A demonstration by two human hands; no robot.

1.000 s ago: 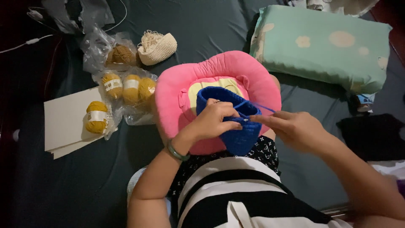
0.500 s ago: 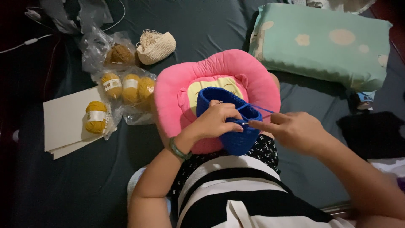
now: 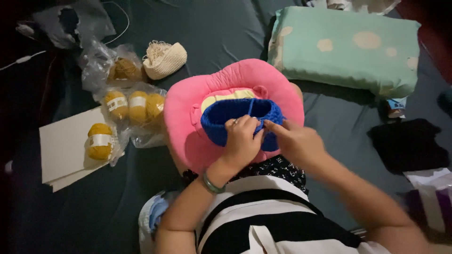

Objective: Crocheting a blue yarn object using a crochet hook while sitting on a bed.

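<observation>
Dark grey bedding [image 3: 226, 42] forms the ground of the scene. At centre, a blue crocheted tube-shaped piece [image 3: 235, 115] is pinched along its near edge by the left hand [image 3: 242, 143] and the right hand [image 3: 294, 141], each grip closed on the fabric. It rests on a pink round cushion [image 3: 188, 117]. Mustard yarn skeins in clear bags [image 3: 134, 106] lie to the left; a mint green pillow [image 3: 348, 47] lies beyond.
</observation>
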